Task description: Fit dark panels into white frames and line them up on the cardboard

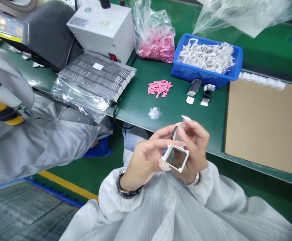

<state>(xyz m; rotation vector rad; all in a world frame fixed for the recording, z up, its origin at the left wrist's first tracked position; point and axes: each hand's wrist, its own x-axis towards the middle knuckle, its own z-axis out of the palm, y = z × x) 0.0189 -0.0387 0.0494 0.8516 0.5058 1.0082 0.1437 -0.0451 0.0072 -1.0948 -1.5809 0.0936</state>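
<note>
- one green workbench (146,110)
- one cardboard sheet (264,127) at its right end
- one blue bin (201,76) heaped with white frames (206,57)
- one bag of pink strips (157,45)
- left hand (143,164), fingers clamped on one white square frame (176,159), held just off the bench edge
- right hand (196,150), fingers pinched together on one small dark piece (174,133)
</note>
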